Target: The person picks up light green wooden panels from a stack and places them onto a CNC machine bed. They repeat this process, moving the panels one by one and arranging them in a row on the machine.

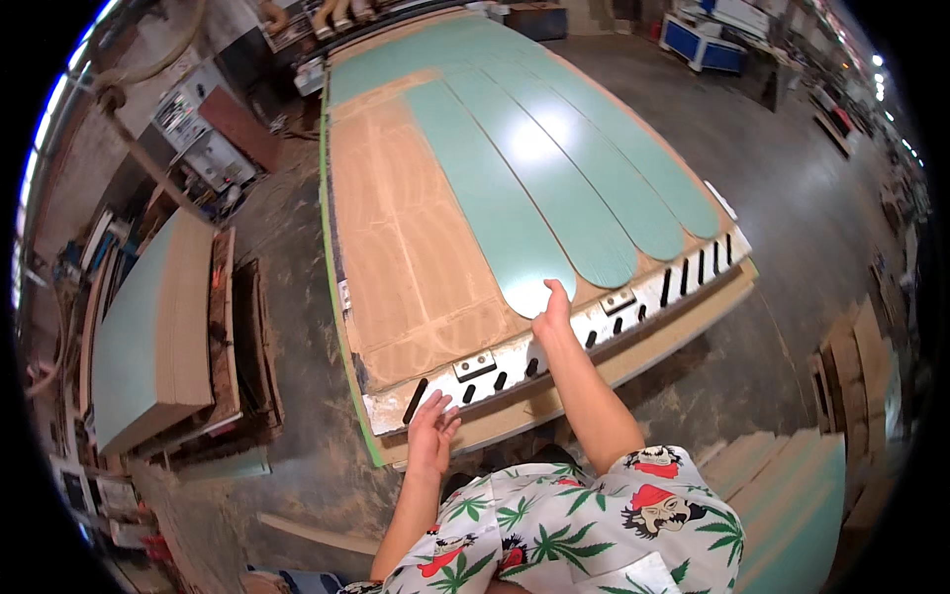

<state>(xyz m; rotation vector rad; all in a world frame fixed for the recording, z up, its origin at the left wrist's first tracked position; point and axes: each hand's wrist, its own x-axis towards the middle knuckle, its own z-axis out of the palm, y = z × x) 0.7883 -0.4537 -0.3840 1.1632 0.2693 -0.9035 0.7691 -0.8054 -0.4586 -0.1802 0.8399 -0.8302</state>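
Long pale-green boards with rounded ends lie side by side on a large worktable [416, 287]. My right hand [554, 309] is at the rounded near end of the leftmost green board [510, 233], thumb on its top face and fingers hidden below its edge. Over the table's near left edge, my left hand [432, 431] hovers with its fingers apart and nothing in them. Two more of these boards, a middle one [579, 213] and one farther right [633, 198], have narrow gaps between them.
A tall stack of green-faced sheets [148, 337] stands on the left. Cut boards are piled at the lower right [792, 505]. The table's near edge has a slotted white strip [683, 279]. A blue-and-white machine [703, 45] stands at the far right.
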